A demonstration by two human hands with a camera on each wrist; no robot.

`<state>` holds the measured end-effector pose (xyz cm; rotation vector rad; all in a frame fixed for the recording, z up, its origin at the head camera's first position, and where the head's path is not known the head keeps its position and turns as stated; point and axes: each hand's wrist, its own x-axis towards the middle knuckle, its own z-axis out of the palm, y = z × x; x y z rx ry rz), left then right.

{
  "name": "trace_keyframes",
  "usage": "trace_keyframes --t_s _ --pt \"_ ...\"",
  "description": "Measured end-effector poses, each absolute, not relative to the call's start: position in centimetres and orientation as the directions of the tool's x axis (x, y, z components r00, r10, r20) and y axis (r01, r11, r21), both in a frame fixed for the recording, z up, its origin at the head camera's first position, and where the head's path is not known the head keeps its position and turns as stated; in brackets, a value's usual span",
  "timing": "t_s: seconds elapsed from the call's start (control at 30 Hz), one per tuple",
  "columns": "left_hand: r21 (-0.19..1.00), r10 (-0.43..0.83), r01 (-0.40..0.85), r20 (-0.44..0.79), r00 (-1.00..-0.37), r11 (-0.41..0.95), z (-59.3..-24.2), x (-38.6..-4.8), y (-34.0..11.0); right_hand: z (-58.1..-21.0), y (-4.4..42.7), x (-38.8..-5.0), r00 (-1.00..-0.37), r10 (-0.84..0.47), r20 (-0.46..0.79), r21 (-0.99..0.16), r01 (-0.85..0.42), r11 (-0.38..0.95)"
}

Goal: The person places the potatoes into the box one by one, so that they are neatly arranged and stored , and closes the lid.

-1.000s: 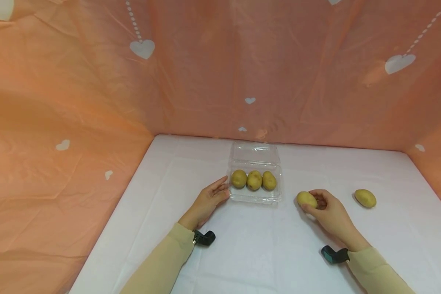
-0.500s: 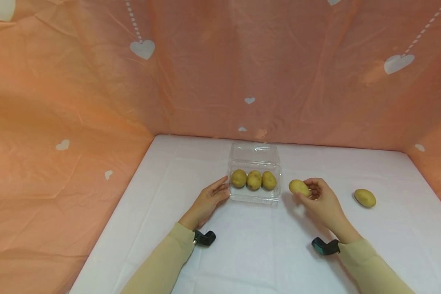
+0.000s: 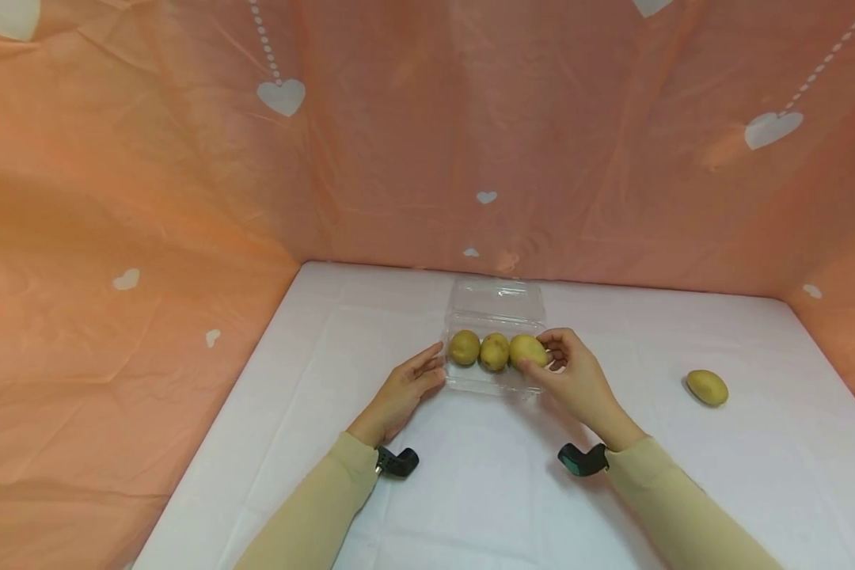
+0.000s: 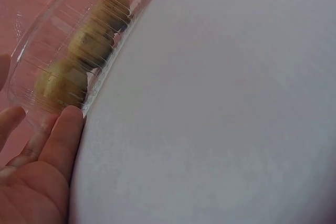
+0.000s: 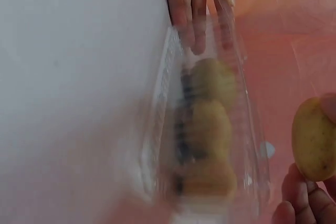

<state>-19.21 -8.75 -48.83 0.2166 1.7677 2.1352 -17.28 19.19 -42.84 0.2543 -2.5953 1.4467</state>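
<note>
A clear plastic clamshell box (image 3: pixel 480 385) lies with its lid (image 3: pixel 497 298) folded back, potatoes in a row inside. Straight fingers of my left hand (image 3: pixel 401 392) touch its left side; the left wrist view shows those fingertips against the clear wall. My right hand (image 3: pixel 586 389) pinches a yellow potato (image 3: pixel 528 351) between thumb and fingers, above the right part of the box. In the right wrist view this held potato (image 5: pixel 315 140) is apart from the row below. In the head view it hides the row's rightmost potato; the left potato (image 3: pixel 464 348) and middle potato (image 3: pixel 495 352) show.
Another potato (image 3: pixel 707 388) lies alone on the white-covered table (image 3: pixel 463 491), right of my right hand. An orange curtain (image 3: pixel 399 158) with white hearts hangs behind the table and along its sides.
My right hand has carried the potato left and up from the table to above the box's right part. The left hand stays at the box's left side.
</note>
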Motion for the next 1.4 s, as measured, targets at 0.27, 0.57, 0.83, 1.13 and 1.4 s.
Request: trace_keyframes --t_s 0.27,0.57,0.83,1.13,1.4 --pt "0.971 0.367 -0.181 -0.113 -0.923 -0.155 -48.7 -19.2 -8.8 -42.7 16.9 -18.1 -0.979 -0.091 0.185 -0.859 -0.205 0.468" --pt "0.972 0.356 -0.182 -0.119 -0.927 -0.147 -48.8 -19.2 -8.8 -43.3 14.9 -19.0 -0.98 -0.136 0.143 -0.869 -0.19 0.457" --pt "0.97 0.354 -0.181 -0.114 -0.928 -0.162 -48.7 -19.2 -8.7 -43.7 14.0 -19.4 -0.977 -0.177 0.12 -0.845 -0.194 0.498" --pt "0.974 0.36 -0.18 -0.119 -0.925 -0.14 -48.7 -19.2 -8.6 -44.0 13.6 -19.7 -0.961 -0.253 0.116 -0.812 -0.238 0.533" --pt "0.982 0.362 -0.145 -0.094 -0.927 -0.118 -48.8 -19.3 -8.8 -44.3 13.2 -19.9 -0.944 -0.278 0.179 -0.789 -0.307 0.532"
